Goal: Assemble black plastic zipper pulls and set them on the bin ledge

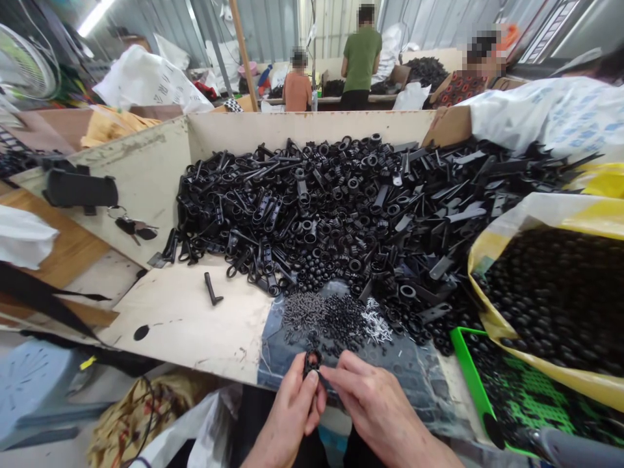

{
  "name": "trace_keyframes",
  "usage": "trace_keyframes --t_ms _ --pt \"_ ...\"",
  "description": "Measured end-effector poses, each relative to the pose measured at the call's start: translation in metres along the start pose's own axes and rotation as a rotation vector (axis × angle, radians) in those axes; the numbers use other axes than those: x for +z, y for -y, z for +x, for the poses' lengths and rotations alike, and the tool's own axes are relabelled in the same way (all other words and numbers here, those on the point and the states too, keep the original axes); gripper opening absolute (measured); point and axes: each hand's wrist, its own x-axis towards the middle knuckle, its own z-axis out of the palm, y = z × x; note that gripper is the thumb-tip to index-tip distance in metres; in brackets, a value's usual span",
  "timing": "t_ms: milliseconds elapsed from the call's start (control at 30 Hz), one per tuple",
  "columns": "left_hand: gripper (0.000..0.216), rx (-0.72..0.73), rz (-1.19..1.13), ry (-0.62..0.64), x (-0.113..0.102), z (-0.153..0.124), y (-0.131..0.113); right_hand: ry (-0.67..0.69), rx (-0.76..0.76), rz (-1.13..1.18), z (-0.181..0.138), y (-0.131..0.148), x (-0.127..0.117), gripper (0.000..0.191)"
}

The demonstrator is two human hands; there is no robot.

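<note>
My left hand [296, 398] is closed around a small black ring-shaped plastic part [312, 357], with the thumb pressed on its near side. Beside it, the fingertips of my right hand [371, 391] are pinched together and reach the part's right edge. Whatever they pinch is too small or hidden to make out. Just beyond my hands, small dark grey pieces [305, 313], small black pieces [344, 320] and silvery pins [376, 323] lie in little heaps on a blue-grey mat [277, 354].
A large heap of black plastic parts [312, 201] fills the boxed table's back. One black handle-like piece [210, 289] lies at left. On the right are a yellow-white bag [492, 234] of black balls and a green tray [470, 377]. Keys [134, 226] hang left; several people work beyond.
</note>
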Motion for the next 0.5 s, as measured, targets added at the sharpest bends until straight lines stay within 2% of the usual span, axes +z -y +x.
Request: trace_keyframes --t_ms 133,367,500 --pt "0.065 -0.017 -0.029 -0.022 0.0027 -0.0017 -0.0048 0.005 -0.001 -0.026 0.0013 0.0016 0.0005 0.030" --pt "0.052 -0.014 -0.039 -0.055 0.0019 -0.0034 -0.0015 0.056 -0.026 -0.192 0.0049 0.0060 -0.0005 0.022" --pt "0.040 0.040 0.103 -0.061 -0.0019 -0.0023 -0.0005 0.078 -0.111 -0.305 0.0045 0.0104 0.0067 0.024"
